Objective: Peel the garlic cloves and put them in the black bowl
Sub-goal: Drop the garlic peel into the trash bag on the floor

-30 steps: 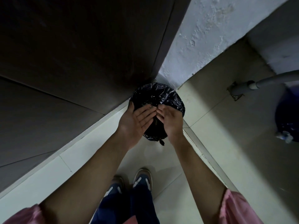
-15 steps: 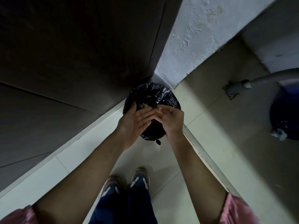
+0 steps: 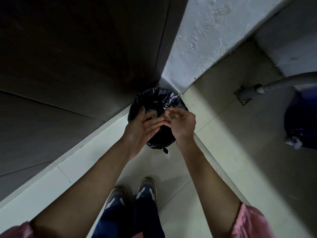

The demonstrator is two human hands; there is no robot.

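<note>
Pink sleeves (image 3: 248,222) frame the bottom corners, with 2 shoes (image 3: 130,193) on pale floor tiles (image 3: 173,170) between the forearms. Beyond them, both hands meet over a bin lined with a black bag (image 3: 157,100). The left hand (image 3: 142,129) lies palm up, fingers straight; the right hand (image 3: 181,122) brushes its loosely bent fingers across those fingertips, holding nothing visible. Pale scraps sit inside the bag. The bin is wedged in the corner between a dark cabinet (image 3: 77,57) and a rough white wall (image 3: 214,40); open floor lies to the right, toward a grey pipe (image 3: 277,83). Garlic and black bowl are out of view. No writing is readable.
</note>
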